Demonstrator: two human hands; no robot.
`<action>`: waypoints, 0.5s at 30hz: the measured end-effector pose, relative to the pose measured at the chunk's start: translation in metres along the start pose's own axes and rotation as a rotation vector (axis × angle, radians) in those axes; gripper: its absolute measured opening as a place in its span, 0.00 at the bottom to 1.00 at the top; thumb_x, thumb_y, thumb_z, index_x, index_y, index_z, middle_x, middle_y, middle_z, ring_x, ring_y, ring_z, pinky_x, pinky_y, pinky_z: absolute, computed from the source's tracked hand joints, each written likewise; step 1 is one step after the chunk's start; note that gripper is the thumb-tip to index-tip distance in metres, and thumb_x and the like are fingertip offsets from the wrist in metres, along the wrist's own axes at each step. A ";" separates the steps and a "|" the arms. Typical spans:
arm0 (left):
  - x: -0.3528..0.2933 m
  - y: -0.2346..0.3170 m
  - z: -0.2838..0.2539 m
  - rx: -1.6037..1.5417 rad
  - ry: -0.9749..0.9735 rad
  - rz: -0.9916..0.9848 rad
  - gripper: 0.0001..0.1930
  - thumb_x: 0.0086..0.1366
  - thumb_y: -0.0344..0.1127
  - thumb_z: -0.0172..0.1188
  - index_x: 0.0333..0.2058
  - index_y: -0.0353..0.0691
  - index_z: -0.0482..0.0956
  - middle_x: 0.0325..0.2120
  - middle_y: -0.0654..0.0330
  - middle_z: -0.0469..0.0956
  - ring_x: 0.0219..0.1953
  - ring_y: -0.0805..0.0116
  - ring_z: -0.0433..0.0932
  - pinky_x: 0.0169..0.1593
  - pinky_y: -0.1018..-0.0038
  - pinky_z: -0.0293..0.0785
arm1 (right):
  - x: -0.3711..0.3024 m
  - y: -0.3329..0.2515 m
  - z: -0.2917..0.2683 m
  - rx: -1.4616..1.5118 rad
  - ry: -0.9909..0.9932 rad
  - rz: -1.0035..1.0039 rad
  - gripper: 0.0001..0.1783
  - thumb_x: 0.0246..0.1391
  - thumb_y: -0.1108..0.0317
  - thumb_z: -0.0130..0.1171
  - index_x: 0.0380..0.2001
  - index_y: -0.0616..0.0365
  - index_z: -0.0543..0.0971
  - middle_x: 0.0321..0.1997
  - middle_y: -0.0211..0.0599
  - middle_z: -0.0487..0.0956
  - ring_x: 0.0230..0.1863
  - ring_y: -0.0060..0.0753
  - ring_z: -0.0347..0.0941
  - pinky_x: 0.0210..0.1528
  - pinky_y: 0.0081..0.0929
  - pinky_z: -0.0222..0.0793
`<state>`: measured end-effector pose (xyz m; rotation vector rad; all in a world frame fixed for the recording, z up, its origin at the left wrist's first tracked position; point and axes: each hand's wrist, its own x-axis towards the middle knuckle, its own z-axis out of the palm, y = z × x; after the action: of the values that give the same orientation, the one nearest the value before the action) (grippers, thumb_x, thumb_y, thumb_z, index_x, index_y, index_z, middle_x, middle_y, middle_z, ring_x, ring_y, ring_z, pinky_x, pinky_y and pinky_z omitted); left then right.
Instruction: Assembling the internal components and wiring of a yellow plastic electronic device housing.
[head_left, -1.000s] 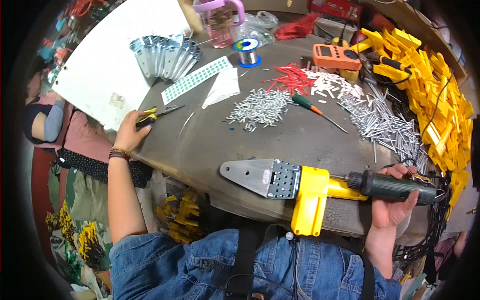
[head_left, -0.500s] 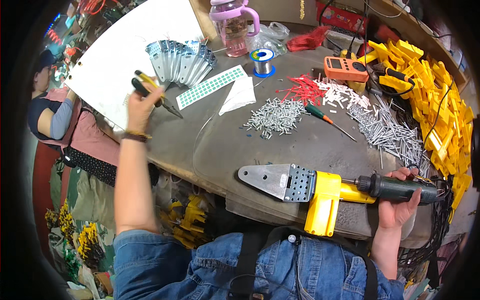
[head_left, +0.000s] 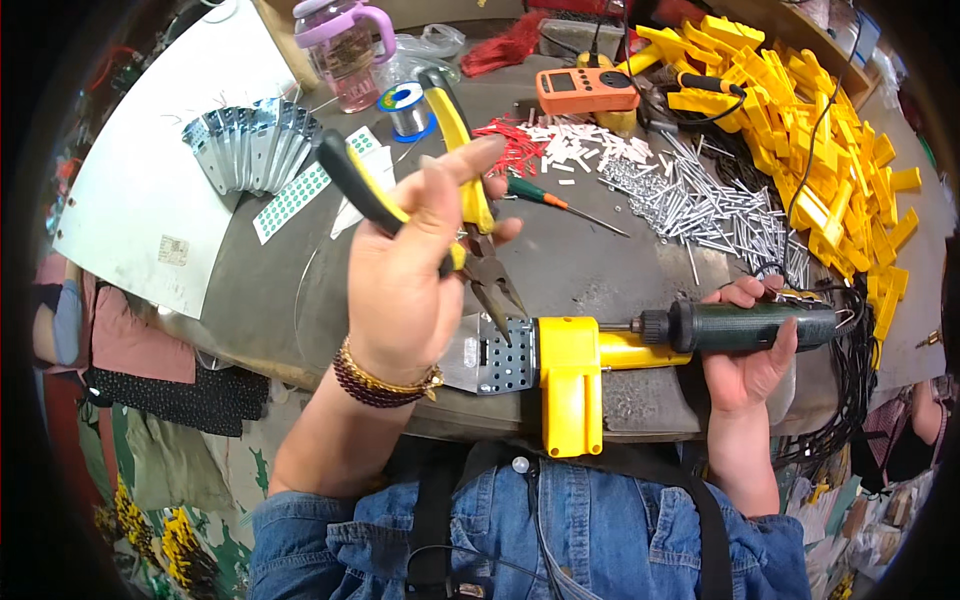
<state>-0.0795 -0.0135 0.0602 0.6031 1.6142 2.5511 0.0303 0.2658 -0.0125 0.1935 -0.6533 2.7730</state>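
My left hand (head_left: pixel 395 290) grips long-nose pliers (head_left: pixel 480 215) with yellow and black handles. The handles are spread and the jaws part slightly, their tips over a perforated metal plate (head_left: pixel 515 368). This plate joins a yellow plastic housing (head_left: pixel 571 390) that has a downward grip, lying at the table's near edge. Fingers and thumb of my right hand (head_left: pixel 742 375) wrap a dark green electric screwdriver (head_left: pixel 765 326). Its thin shaft points left, along the housing's yellow arm; whether its tip touches a screw cannot be seen. The plate's left end is partly hidden by my left wrist.
Fanned metal plates (head_left: pixel 250 150), a sticker sheet (head_left: pixel 290 205) and a solder spool (head_left: pixel 407 112) lie at left. Beyond are a pink-lidded bottle (head_left: pixel 345 60) and an orange meter (head_left: pixel 587 90). Long screws (head_left: pixel 725 195), a screwdriver (head_left: pixel 560 202) and heaped yellow housings (head_left: pixel 810 130) stand at right.
My left hand has swung right and nearer with the pliers, from beside the fanned plates to over the perforated plate. My right hand keeps the electric screwdriver; the whole view has shifted.
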 end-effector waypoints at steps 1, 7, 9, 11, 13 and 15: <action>-0.001 -0.004 0.005 0.035 0.010 -0.009 0.27 0.73 0.47 0.43 0.57 0.27 0.67 0.50 0.54 0.71 0.47 0.70 0.70 0.47 0.69 0.76 | 0.000 0.000 0.000 0.001 -0.005 0.003 0.27 0.47 0.59 0.70 0.50 0.43 0.73 0.46 0.27 0.70 0.48 0.25 0.67 0.66 0.42 0.54; 0.010 -0.010 0.036 0.217 0.097 0.084 0.29 0.66 0.39 0.61 0.60 0.28 0.65 0.25 0.70 0.70 0.25 0.84 0.68 0.29 0.83 0.71 | 0.000 0.000 -0.003 0.007 0.003 -0.011 0.26 0.48 0.58 0.69 0.50 0.44 0.73 0.46 0.29 0.71 0.48 0.26 0.67 0.66 0.42 0.55; 0.010 -0.015 0.045 0.355 0.066 0.170 0.24 0.70 0.33 0.52 0.62 0.32 0.63 0.27 0.70 0.68 0.27 0.84 0.65 0.24 0.85 0.67 | 0.002 0.000 -0.004 0.010 0.004 -0.011 0.26 0.48 0.58 0.69 0.50 0.45 0.73 0.45 0.29 0.71 0.48 0.26 0.67 0.65 0.42 0.55; 0.010 -0.018 0.055 0.329 0.082 0.206 0.24 0.70 0.34 0.52 0.62 0.31 0.63 0.27 0.70 0.67 0.26 0.84 0.64 0.23 0.86 0.64 | 0.003 0.001 -0.006 0.030 -0.017 -0.005 0.27 0.48 0.57 0.69 0.51 0.45 0.73 0.45 0.29 0.70 0.48 0.26 0.67 0.66 0.43 0.56; 0.009 -0.022 0.056 0.302 0.097 0.236 0.25 0.71 0.35 0.52 0.62 0.31 0.63 0.27 0.70 0.66 0.25 0.85 0.62 0.22 0.86 0.60 | 0.004 0.002 -0.006 0.038 0.006 -0.009 0.24 0.47 0.59 0.70 0.47 0.45 0.74 0.44 0.28 0.69 0.47 0.25 0.67 0.65 0.43 0.56; 0.011 -0.024 0.052 0.283 0.055 0.266 0.26 0.71 0.38 0.52 0.62 0.29 0.62 0.27 0.71 0.64 0.24 0.85 0.60 0.21 0.87 0.54 | 0.006 0.004 -0.005 0.074 -0.034 -0.010 0.21 0.46 0.61 0.70 0.42 0.46 0.73 0.44 0.27 0.68 0.47 0.25 0.67 0.65 0.42 0.56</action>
<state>-0.0747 0.0441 0.0620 0.8289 2.0636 2.5491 0.0227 0.2664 -0.0170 0.2594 -0.5565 2.7925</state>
